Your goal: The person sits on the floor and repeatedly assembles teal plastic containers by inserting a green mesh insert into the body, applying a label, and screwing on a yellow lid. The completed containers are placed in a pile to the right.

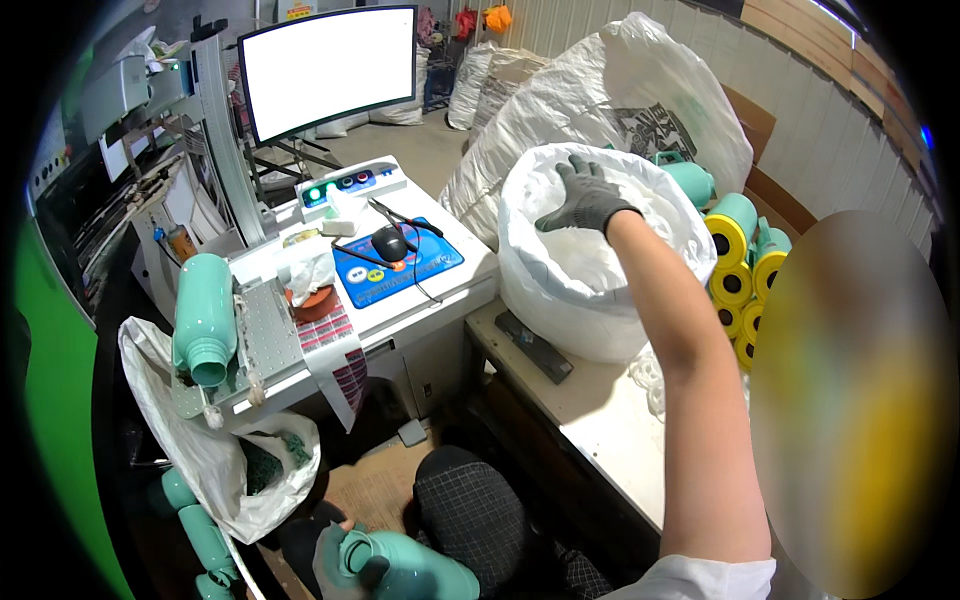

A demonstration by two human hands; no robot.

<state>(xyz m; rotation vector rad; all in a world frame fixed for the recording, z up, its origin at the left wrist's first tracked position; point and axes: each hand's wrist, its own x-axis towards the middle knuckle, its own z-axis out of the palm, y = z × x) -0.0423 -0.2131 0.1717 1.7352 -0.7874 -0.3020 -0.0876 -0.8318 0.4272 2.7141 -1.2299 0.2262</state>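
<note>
My right hand point(588, 197), in a dark grey glove, reaches over the mouth of a white-lined round bag point(530, 270). Its fingers are spread and nothing is in them. Low in the view, my left hand point(330, 562), also gloved, grips a turquoise bottle point(425, 568) near its open neck, beside my knee. Most of that hand is cut off or behind the bottle. Another turquoise bottle point(203, 315) lies on the perforated metal plate point(268, 325) of the workbench at left, its open neck facing me.
A lit monitor point(330, 70) stands behind a control box point(350, 185), black mouse point(390, 243) and pliers point(405, 215). Below the plate hangs a white sack point(290, 500) with green scraps. Stacked bottles with yellow ends point(728, 240) stand at right, near a dark bar point(533, 347).
</note>
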